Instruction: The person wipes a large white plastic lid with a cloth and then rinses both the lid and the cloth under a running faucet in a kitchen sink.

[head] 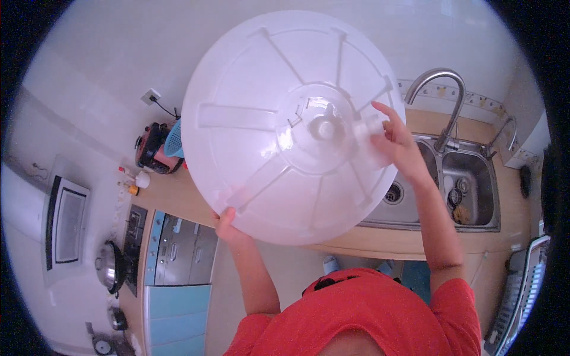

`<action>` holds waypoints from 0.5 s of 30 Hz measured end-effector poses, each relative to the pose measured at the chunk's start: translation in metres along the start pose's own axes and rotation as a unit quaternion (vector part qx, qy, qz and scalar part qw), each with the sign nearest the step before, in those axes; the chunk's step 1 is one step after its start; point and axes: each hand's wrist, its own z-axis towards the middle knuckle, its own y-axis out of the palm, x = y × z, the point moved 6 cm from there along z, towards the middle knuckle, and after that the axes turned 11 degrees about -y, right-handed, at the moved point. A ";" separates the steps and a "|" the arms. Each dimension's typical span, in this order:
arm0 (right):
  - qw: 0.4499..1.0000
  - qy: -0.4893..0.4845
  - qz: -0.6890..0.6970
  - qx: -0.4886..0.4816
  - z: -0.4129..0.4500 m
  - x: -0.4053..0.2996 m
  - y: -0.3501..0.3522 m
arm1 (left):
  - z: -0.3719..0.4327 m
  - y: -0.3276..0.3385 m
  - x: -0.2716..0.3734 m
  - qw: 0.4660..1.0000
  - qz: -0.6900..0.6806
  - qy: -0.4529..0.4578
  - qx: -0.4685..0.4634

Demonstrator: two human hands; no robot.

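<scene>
A large round white plastic lid [249, 151] with raised ribs and a ring-shaped centre is held up in front of me, over the wooden counter. My left hand [228, 224] grips its lower left rim, thumb on the near face and the other fingers mostly hidden behind. My right hand [396, 142] is at the right part of the lid, fingers bent and index finger raised. A blurred, whitish, see-through thing [372, 133] lies at its fingertips; I cannot tell exactly what it is or whether the hand grips it.
A double stainless steel sink [493, 187] with a curved faucet [461, 95] stands at the right. A red and black appliance [156, 149] and a blue plastic colander [173, 140] are behind left. A lidded wok [109, 267] sits by the stove at far left; a dish rack [519, 296] is at lower right.
</scene>
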 end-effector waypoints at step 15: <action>0.930 -0.111 -0.348 0.042 0.017 0.043 0.046 | -0.015 0.029 -0.008 0.999 -0.035 -0.009 -0.007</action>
